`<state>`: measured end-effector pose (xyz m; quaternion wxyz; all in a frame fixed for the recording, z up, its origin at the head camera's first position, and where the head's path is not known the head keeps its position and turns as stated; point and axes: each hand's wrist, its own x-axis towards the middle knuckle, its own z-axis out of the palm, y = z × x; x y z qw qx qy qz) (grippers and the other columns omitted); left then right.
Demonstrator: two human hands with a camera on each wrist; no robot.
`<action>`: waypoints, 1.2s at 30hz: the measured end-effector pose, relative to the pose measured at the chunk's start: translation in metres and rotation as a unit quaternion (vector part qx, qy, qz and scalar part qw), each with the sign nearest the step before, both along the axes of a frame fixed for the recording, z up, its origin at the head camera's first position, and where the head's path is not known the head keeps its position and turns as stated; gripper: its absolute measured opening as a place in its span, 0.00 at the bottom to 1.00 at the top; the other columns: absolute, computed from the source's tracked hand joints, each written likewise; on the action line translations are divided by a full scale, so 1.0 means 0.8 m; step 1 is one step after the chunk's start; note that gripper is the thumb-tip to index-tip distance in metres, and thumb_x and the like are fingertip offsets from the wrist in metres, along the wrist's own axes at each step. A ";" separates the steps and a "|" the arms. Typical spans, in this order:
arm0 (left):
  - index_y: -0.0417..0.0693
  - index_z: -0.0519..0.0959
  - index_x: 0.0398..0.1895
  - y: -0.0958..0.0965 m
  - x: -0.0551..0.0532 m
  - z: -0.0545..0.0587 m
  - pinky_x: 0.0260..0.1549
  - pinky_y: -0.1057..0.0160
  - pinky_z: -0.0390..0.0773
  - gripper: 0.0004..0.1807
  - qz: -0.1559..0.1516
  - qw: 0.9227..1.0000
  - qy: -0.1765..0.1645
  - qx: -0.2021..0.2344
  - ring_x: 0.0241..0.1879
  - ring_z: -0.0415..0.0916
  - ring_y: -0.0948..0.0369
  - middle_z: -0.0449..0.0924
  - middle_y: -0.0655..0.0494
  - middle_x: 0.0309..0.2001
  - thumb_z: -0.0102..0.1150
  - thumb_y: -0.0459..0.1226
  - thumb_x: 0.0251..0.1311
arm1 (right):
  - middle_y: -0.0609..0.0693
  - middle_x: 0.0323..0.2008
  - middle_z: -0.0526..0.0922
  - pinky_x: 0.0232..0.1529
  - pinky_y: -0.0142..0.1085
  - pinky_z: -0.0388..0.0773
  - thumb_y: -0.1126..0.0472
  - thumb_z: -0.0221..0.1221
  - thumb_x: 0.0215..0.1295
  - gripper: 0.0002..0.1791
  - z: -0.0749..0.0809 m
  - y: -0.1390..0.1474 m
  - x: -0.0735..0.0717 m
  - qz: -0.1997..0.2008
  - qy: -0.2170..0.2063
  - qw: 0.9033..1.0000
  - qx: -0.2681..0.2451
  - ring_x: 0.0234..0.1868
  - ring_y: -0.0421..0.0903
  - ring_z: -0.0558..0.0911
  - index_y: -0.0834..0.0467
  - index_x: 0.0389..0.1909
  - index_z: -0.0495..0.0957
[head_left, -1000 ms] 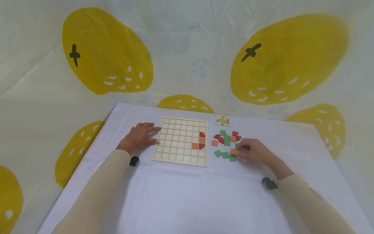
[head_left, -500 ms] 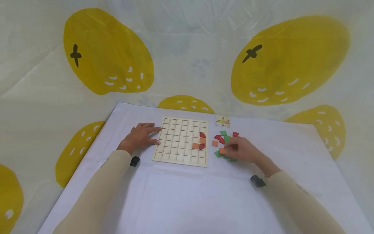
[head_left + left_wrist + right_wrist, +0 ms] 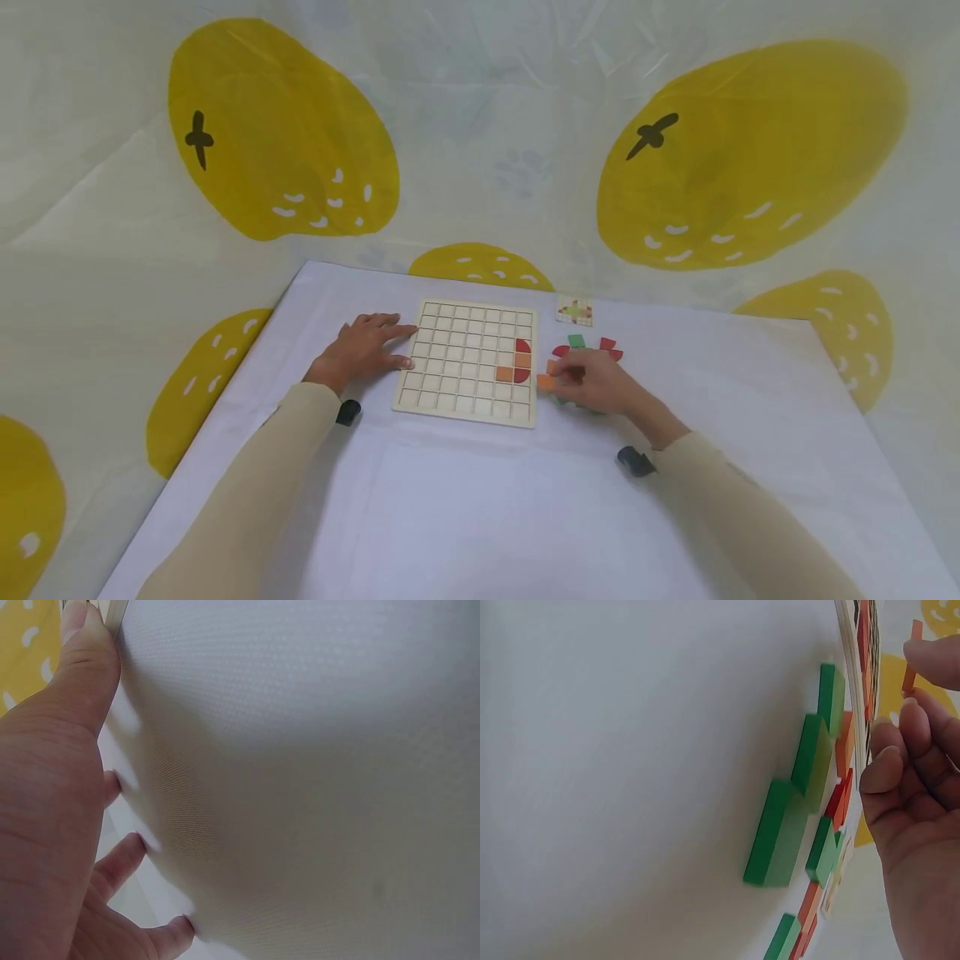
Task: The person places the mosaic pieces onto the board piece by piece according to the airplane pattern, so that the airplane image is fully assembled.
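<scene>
My right hand point(image 3: 596, 383) pinches an orange square tile point(image 3: 913, 656) between thumb and finger, lifted over the table at the right edge of the wooden grid board point(image 3: 450, 392). Fingertips of my left hand point(image 3: 362, 350) touch the board's left edge; in the left wrist view its thumb point(image 3: 86, 660) presses on that edge while the other fingers spread on the cloth. On the board's right side lie two red quarter-round tiles, one upper point(image 3: 522, 345) and one lower point(image 3: 521, 376), and two orange squares, one at the right point(image 3: 522, 360) and one beside it point(image 3: 505, 374).
Right of the board, partly hidden under my right hand, are several loose green tiles point(image 3: 776, 836), red tiles point(image 3: 607, 343) and orange tiles point(image 3: 845, 742). A small pattern card point(image 3: 574, 310) lies at the table's back edge. Patterned cloth point(image 3: 480, 125) hangs behind the white-covered table point(image 3: 465, 517).
My right hand has moved left with the orange tile, from the right side of the loose pieces to beside the board. My left hand has stayed at the board's edge.
</scene>
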<state>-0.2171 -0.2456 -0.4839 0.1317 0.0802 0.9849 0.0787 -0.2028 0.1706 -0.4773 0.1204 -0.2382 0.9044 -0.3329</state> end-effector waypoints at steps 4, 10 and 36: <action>0.72 0.63 0.80 -0.001 -0.001 0.000 0.75 0.24 0.52 0.43 -0.001 1.000 -0.003 -0.001 0.80 0.53 0.38 0.56 0.50 0.83 0.63 0.65 0.62 | 0.44 0.30 0.78 0.37 0.29 0.76 0.57 0.74 0.61 0.11 -0.001 -0.011 0.000 0.002 0.013 1.000 0.011 0.40 0.44 0.76 0.51 0.44 0.88; 0.72 0.64 0.80 -0.002 -0.001 0.000 0.75 0.25 0.52 0.43 0.000 1.000 -0.004 0.003 0.80 0.53 0.39 0.57 0.50 0.83 0.64 0.64 0.62 | 0.44 0.32 0.81 0.39 0.30 0.77 0.56 0.73 0.62 0.11 0.000 -0.028 -0.001 0.018 0.017 1.000 0.012 0.39 0.44 0.77 0.52 0.44 0.88; 0.72 0.65 0.79 -0.001 0.000 0.001 0.74 0.24 0.53 0.42 0.000 1.000 -0.002 0.007 0.80 0.53 0.38 0.57 0.50 0.83 0.64 0.64 0.62 | 0.44 0.33 0.84 0.42 0.30 0.82 0.56 0.74 0.61 0.12 -0.005 -0.079 -0.006 0.018 -0.044 0.998 -0.033 0.40 0.44 0.80 0.51 0.45 0.87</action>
